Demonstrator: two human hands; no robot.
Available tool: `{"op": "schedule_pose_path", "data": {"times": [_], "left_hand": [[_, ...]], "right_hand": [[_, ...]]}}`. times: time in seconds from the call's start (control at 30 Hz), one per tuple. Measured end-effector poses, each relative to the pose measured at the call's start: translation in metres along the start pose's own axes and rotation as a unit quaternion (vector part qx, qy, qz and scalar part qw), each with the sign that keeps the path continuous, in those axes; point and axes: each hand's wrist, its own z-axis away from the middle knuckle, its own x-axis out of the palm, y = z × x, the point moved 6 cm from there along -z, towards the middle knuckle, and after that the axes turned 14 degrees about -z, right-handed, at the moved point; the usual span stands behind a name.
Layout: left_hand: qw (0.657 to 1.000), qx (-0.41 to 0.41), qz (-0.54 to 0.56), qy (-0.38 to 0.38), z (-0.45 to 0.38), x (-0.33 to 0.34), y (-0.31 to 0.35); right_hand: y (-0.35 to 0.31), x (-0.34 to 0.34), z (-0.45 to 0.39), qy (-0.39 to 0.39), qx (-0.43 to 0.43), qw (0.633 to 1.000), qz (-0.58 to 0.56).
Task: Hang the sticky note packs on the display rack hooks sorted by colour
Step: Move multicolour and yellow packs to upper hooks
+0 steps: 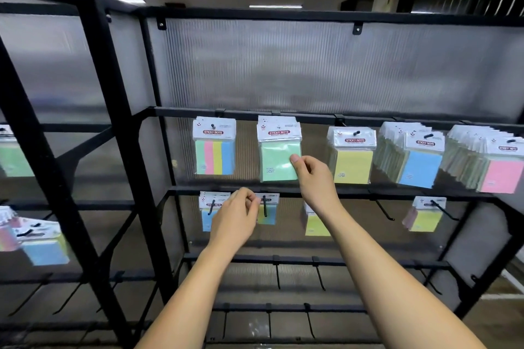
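Sticky note packs hang on the black rack's hooks. The upper row holds a multicolour pack (214, 150), a green pack (276, 161), yellow packs (353, 164), blue packs (419, 167) and pink packs (500, 176). My right hand (313, 178) pinches the green pack's lower right corner, thumb on its front. On the lower row, my left hand (235, 218) pinches the left edge of a yellow-green pack (268, 214) on its hook and partly hides a blue pack (206, 218). A yellow pack (313, 225) hangs behind my right wrist.
Another yellow pack (425, 217) hangs at the lower right, beside a bare hook (384, 211). Several bare hooks (319, 275) stick out on the two bottom rails. The neighbouring rack on the left carries green (14, 159) and blue packs (46, 251).
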Motion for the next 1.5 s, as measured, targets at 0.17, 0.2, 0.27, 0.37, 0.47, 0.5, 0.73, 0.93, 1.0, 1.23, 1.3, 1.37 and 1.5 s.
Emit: {"op": "schedule_pose_path", "data": {"times": [0.17, 0.2, 0.27, 0.37, 0.47, 0.5, 0.73, 0.93, 1.0, 1.23, 1.3, 1.37, 1.5], "left_hand": [[1.000, 0.010, 0.010, -0.002, -0.003, 0.004, -0.005], [1.000, 0.012, 0.009, -0.004, -0.003, 0.004, -0.006], [1.000, 0.013, 0.011, -0.009, -0.004, 0.006, -0.008], [1.000, 0.020, 0.018, -0.013, -0.005, 0.007, -0.010], [0.999, 0.028, 0.019, -0.016, -0.007, 0.009, -0.012], [0.999, 0.030, 0.019, -0.017, -0.007, 0.009, -0.013], [0.999, 0.037, 0.006, -0.027, -0.004, 0.014, -0.022], [0.998, 0.035, -0.012, -0.049, 0.003, 0.036, -0.036], [0.998, 0.036, -0.013, -0.057, 0.007, 0.049, -0.040], [0.995, 0.012, -0.027, -0.093, 0.013, 0.092, -0.052], [0.994, -0.004, -0.030, -0.102, 0.010, 0.100, -0.056], [0.994, -0.019, -0.032, -0.106, 0.005, 0.107, -0.059], [0.993, -0.048, -0.036, -0.105, -0.004, 0.118, -0.066]], "right_hand": [[0.003, 0.001, 0.002, 0.012, 0.027, 1.000, -0.003], [0.003, 0.001, 0.002, 0.014, 0.030, 0.999, -0.007], [0.003, 0.003, 0.003, 0.016, 0.038, 0.999, -0.013], [0.001, 0.005, 0.005, 0.016, 0.042, 0.999, -0.019], [0.001, 0.006, 0.005, 0.021, 0.038, 0.999, -0.018], [0.001, 0.006, 0.005, 0.024, 0.036, 0.999, -0.015], [0.026, 0.007, 0.006, 0.058, 0.072, 0.996, 0.014], [0.063, 0.005, 0.033, 0.061, 0.139, 0.988, 0.020], [0.084, 0.004, 0.047, 0.058, 0.170, 0.983, 0.027], [0.157, -0.013, 0.089, 0.074, 0.260, 0.960, 0.072], [0.171, -0.020, 0.091, 0.078, 0.274, 0.955, 0.086], [0.180, -0.027, 0.090, 0.084, 0.281, 0.951, 0.101], [0.195, -0.040, 0.077, 0.090, 0.289, 0.944, 0.134]]}}
